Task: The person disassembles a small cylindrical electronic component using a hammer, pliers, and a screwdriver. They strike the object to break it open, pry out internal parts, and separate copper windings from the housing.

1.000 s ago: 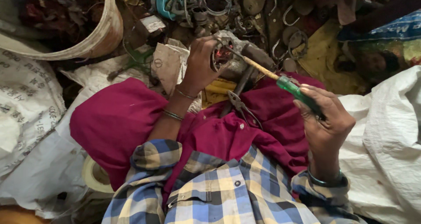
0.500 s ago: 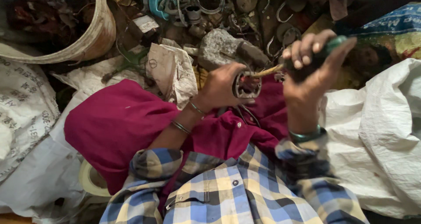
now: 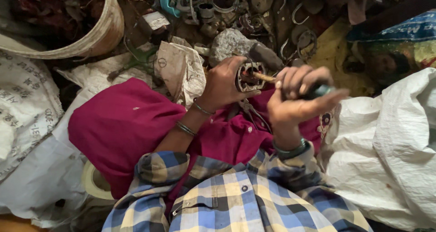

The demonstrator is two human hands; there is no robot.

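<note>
My left hand [image 3: 225, 84] grips a small round metal motor part [image 3: 248, 76] with copper windings, held over my lap. My right hand [image 3: 297, 98] is closed around the green handle of a screwdriver [image 3: 318, 91]. The rusty shaft of the tool [image 3: 264, 77] points left, and its tip sits inside the part's opening. Both wrists wear bangles. A magenta cloth [image 3: 122, 127] covers my lap beneath the hands. A pair of pliers [image 3: 252, 111] lies on the cloth just under the part, mostly hidden.
A grey stone [image 3: 229, 43] lies just beyond my left hand. Scrap metal hooks and rings [image 3: 290, 18] crowd the top. A round basket [image 3: 97, 34] stands top left. White woven sacks [image 3: 390, 145] lie on the right and on the left [image 3: 22, 109]. A crumpled paper bag [image 3: 181, 71] sits nearby.
My right hand has swung up from the lower right and turned palm-up with the screwdriver. The tool's tip has stayed in the motor part, which my left hand brought nearer.
</note>
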